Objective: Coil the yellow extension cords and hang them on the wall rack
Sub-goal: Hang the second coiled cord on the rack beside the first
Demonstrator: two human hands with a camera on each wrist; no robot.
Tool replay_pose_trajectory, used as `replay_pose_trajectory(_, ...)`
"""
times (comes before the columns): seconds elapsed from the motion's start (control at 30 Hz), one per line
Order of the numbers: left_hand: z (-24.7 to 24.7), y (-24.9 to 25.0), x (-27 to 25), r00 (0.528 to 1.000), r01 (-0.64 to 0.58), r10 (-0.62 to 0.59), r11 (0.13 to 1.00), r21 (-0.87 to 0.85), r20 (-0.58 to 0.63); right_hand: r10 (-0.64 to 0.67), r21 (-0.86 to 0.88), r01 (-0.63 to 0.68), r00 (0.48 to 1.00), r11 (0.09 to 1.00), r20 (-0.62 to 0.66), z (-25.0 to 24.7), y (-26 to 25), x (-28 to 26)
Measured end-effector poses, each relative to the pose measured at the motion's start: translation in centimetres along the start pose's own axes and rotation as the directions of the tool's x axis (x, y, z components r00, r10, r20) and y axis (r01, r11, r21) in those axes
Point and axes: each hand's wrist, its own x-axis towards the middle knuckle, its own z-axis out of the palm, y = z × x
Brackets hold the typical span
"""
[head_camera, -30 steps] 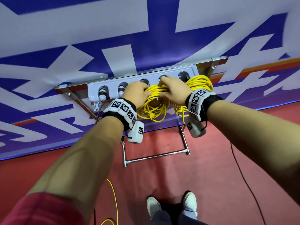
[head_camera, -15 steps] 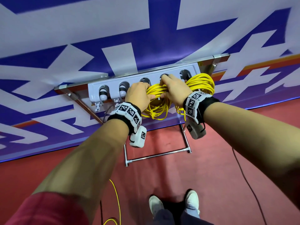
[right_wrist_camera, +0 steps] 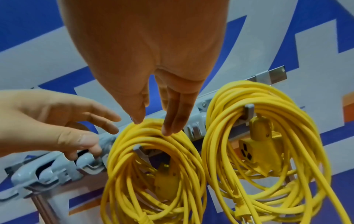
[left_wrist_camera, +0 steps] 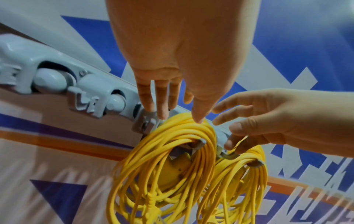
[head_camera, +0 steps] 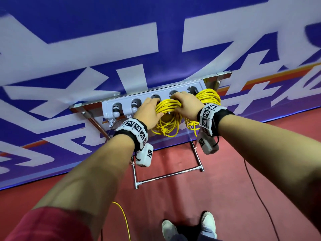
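Note:
Two coiled yellow extension cords hang side by side on the grey wall rack [head_camera: 121, 101]. The left coil [head_camera: 166, 119] [right_wrist_camera: 153, 166] hangs from a grey hook [right_wrist_camera: 138, 149]. The right coil [head_camera: 209, 96] [right_wrist_camera: 268, 151] hangs from the end hook [right_wrist_camera: 249, 109], its yellow socket block inside the loop. My left hand [head_camera: 150, 113] [left_wrist_camera: 197, 118] touches the top of the left coil and the rack with straight fingers. My right hand [head_camera: 186, 105] [right_wrist_camera: 168, 130] rests straight fingertips on the top of that same coil. Neither hand grips anything.
Two roller holders [head_camera: 116, 108] at the rack's left end hold nothing. The rack stands on a metal frame [head_camera: 166, 176] against a blue and white banner. A loose yellow cord [head_camera: 125, 221] and a black cable [head_camera: 257, 188] lie on the red carpet by my shoes [head_camera: 208, 225].
Both hands stay at the top of the left coil, and their fingers have straightened off it. The coil now hangs from its hook.

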Motion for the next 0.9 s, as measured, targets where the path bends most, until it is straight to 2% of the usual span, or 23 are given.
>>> replay_pose_trajectory(0.13, -3.2, 1.4, -1.6, 0.999, 0.031, -0.030, 0.998, 0.050, -0.029, 0.020, 0.052, -0.018, 0.999, 0.998, -0.049, -2.5, -2.0, -1.9)
replay_pose_trajectory(0.3, -8.1, 4.0, -3.7, 0.988, 0.071, -0.066, 0.997, 0.032, -0.140, 0.034, 0.075, -0.023, 0.989, 0.997, -0.146, -6.8, -5.1, -5.1)
replay_pose_trajectory(0.57, -14.7, 8.8, -10.0, 0.959, 0.139, -0.129, 0.990, 0.021, -0.251, -0.075, 0.060, 0.090, 0.972, 0.994, -0.223, -13.2, -8.9, -11.8)
replay_pose_trajectory(0.73, -16.0, 12.3, -15.3, 0.941, 0.172, -0.171, 0.985, -0.023, -0.294, -0.157, 0.063, 0.177, 0.958, 0.982, -0.238, -15.7, -9.4, -17.7)
replay_pose_trajectory(0.9, -13.6, 17.8, -21.9, 0.914, 0.197, -0.234, 0.970, -0.142, -0.332, -0.230, 0.058, 0.250, 0.943, 0.966, -0.241, -16.2, -8.2, -26.1)
